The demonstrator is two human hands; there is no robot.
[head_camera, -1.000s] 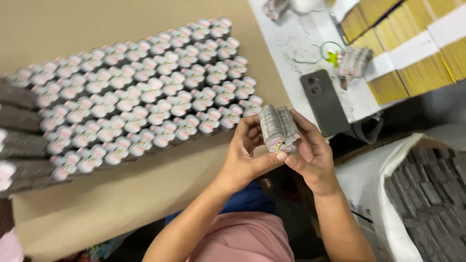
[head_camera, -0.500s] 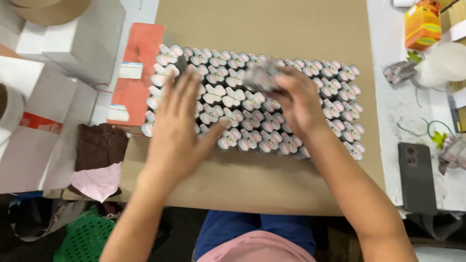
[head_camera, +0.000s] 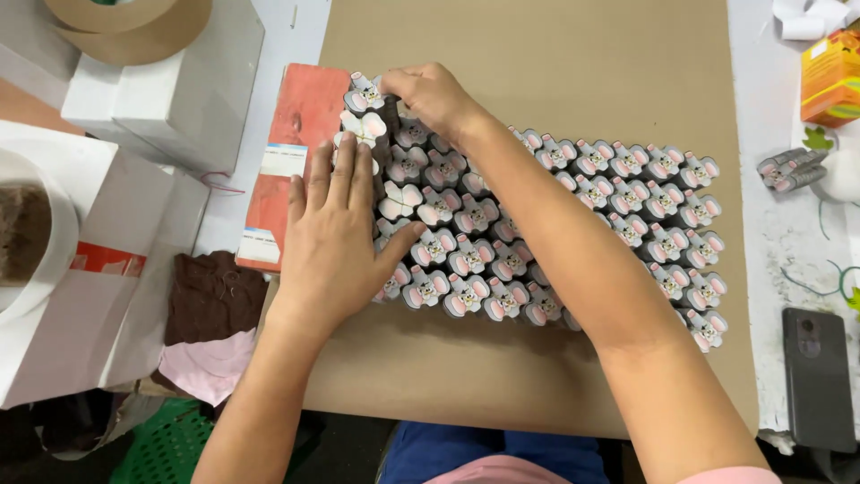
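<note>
The table is covered w/ a big brown cardboard sheet [head_camera: 555, 63]. On it sit lots of little paper cutouts [head_camera: 618, 202], gray & pink cartoon shapes, packed tight in slanted rows from the sheet's left side to its right.

The left hand [head_camera: 333, 235] lies flat, fingers straight & spread, palm down on the left end of the rows. It grips nothing, just presses on the cutouts under it. The right hand [head_camera: 428, 92] reaches across to the top left corner of the rows. Its fingers are curled, pinching a small bunch of cutouts at that corner; can't tell how many.

Just left of the rows, touching the sheet's edge, is a flat red board [head_camera: 300, 125] w/ white labels. Further left are white boxes [head_camera: 170, 99], w/ a roll of brown tape [head_camera: 125, 20] on top at the far corner. Below them lie a dark brown cloth [head_camera: 210, 300] & a pink cloth [head_camera: 210, 363], & a green basket [head_camera: 166, 444] is down on the floor.

On the right, the bare table [head_camera: 788, 242] is white & scratched. A dark phone [head_camera: 817, 376] lies face down there, near the bottom. Higher up are a small loose stack of cutouts [head_camera: 790, 170] & an orange box [head_camera: 831, 76] in the corner.
</note>
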